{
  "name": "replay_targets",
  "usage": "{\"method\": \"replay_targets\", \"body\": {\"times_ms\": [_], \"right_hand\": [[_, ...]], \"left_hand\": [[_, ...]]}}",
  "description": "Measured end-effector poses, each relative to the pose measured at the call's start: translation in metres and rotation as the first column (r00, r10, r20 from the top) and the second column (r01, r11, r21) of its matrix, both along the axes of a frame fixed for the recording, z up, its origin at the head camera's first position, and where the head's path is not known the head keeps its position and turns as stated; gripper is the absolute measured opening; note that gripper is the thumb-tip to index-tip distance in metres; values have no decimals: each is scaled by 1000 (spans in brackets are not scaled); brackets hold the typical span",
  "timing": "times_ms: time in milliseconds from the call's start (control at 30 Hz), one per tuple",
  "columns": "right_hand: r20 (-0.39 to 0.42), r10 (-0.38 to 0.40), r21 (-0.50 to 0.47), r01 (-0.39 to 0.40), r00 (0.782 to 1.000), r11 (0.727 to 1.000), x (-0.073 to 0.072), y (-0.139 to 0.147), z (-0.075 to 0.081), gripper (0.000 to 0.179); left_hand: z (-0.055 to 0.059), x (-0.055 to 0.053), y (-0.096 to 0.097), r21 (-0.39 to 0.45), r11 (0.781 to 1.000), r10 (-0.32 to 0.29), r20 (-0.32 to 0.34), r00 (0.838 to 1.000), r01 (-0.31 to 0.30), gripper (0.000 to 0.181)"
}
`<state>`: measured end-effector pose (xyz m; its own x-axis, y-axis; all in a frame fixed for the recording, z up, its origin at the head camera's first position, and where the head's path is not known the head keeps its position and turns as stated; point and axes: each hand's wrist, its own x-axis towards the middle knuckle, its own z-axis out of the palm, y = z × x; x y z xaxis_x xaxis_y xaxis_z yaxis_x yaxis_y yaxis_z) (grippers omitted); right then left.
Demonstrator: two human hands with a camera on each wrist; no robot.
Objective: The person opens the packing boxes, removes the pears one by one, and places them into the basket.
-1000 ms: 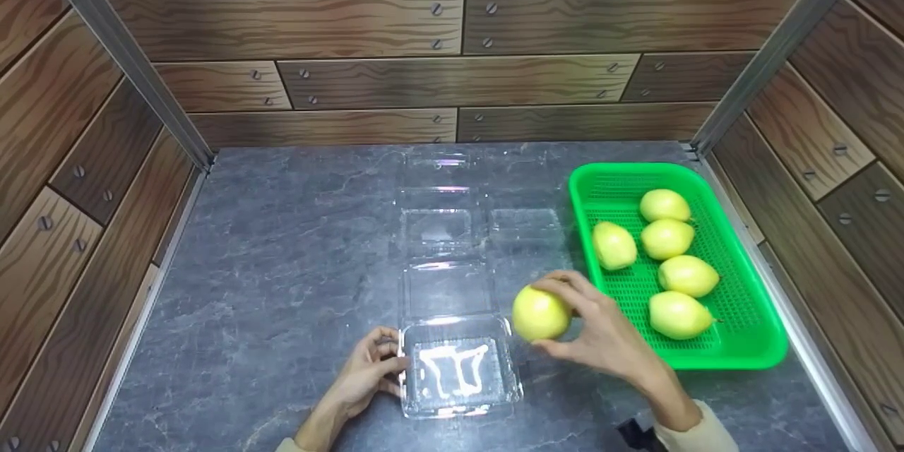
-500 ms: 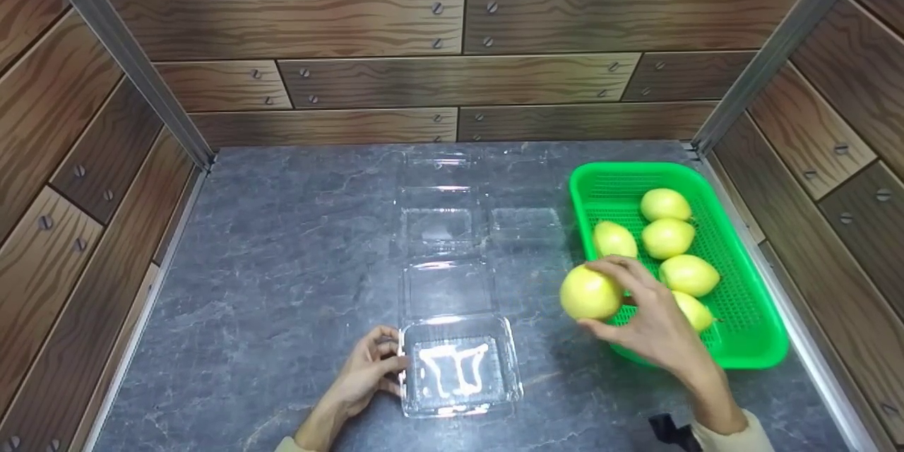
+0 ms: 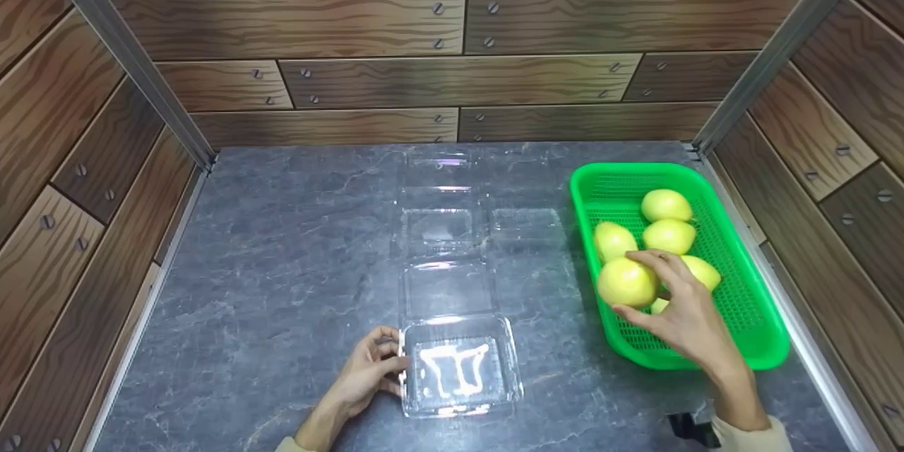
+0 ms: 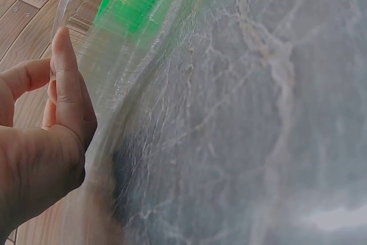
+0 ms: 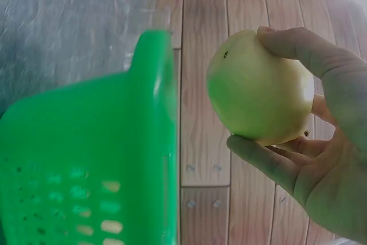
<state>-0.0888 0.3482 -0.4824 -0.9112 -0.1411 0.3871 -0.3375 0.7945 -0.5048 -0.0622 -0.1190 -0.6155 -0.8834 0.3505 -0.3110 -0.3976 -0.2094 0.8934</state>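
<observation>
My right hand grips a yellow pear between thumb and fingers, over the near left part of a green basket. In the right wrist view, the pear shows beside the basket's wall, apart from it. Several other pears lie in the basket, some partly hidden by the hand. At the table's near middle, my left hand pinches the left rim of a clear plastic clamshell container, which contains no fruit. In the left wrist view, fingers meet the clear plastic edge.
Behind the container, more clear plastic boxes or lids stand in a row; their outlines are hard to make out. A faint clear piece lies to their right. Wood-patterned walls enclose the grey marbled table at back and sides.
My right hand has carried the pear rightward from beside the clear container to above the green basket. The left hand and the container stay where they were.
</observation>
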Motion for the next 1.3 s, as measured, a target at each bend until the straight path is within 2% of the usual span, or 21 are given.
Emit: {"method": "replay_targets", "body": {"times_ms": [233,467,833,1300], "right_hand": [[20,-46,15,46,999,999,-5,15,-9,76],[19,-88,108,86,996,990,-10,24,-21,76],[193,-66,151,37,979,988,-17,28,-44,77],[244,-65,248,3,968,969,-22,23,-52,74]], "left_hand": [[0,1,2,3,1000,3,-1,1000,-3,39],[-2,0,2,2,1000,10,-3,1000,-10,42],[-2,0,1,3,1000,10,-5,1000,-10,45],[0,0,3,-4,1000,20,-4,1000,-20,42]]}}
